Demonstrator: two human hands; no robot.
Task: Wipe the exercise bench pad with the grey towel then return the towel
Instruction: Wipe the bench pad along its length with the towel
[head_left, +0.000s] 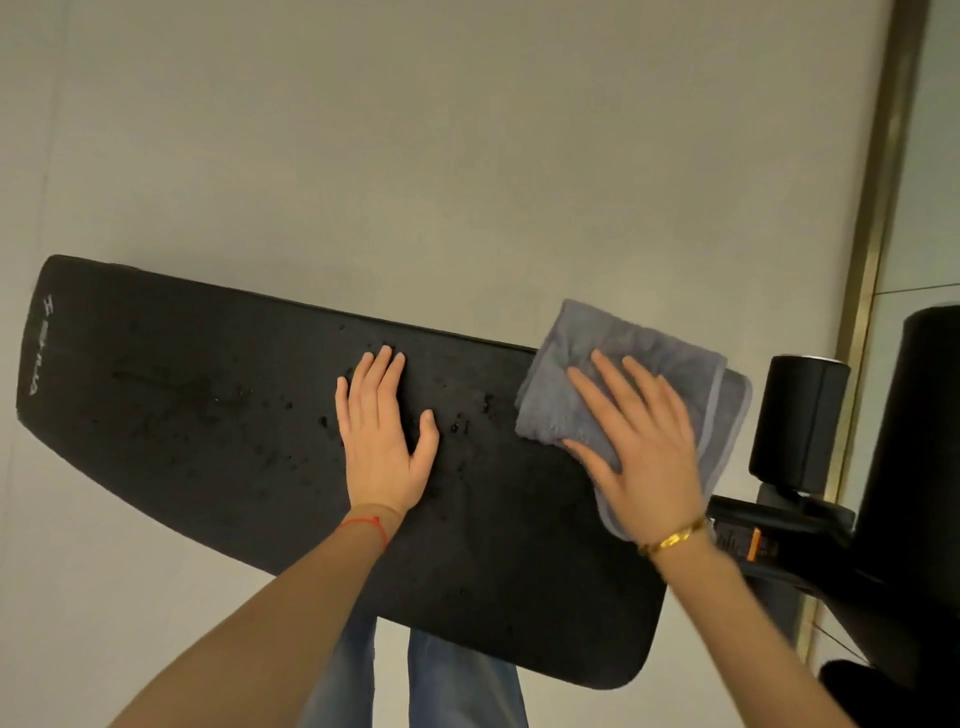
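The black exercise bench pad (208, 415) runs from the far left to the lower right of the head view, with dark wet spots near its middle. My left hand (384, 441) rests flat on the pad's middle, fingers straight. A folded grey towel (654, 364) lies on the pad's right end. My right hand (639, 441) presses flat on the towel, fingers spread and straight, covering its lower part.
Black padded rollers (800, 421) and the bench frame (753, 540) with an orange label stand at the right. A brass-coloured strip (878, 208) runs down the right side. Pale floor tiles (415, 156) surround the bench. My jeans-clad legs (457, 680) are below the pad.
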